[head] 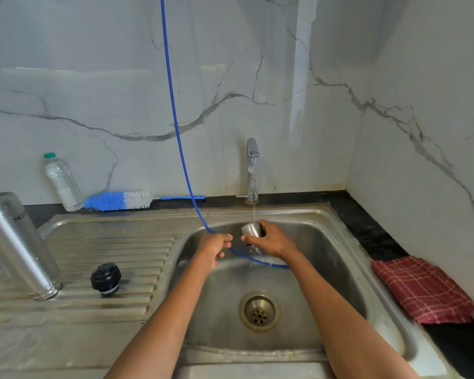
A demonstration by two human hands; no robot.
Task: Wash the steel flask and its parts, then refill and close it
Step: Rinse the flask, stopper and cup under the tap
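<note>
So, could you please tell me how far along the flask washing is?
Done: the flask body stands mouth-down on the drainboard beside the black stopper. In hand: the right hand holds the steel cup under the running tap; the left hand holds nothing. Left: refilling, closing.

Flask body (pixel 17 242): silver steel. Stopper (pixel 106 279): black. Bottle brush (pixel 121 200): blue and white bristles, blue handle. Hose (pixel 175 119): blue. Cloth (pixel 424 289): red, pale check pattern. Wall (pixel 93 77): white marble, grey veining. Bottle cap (pixel 49 155): green.
</note>
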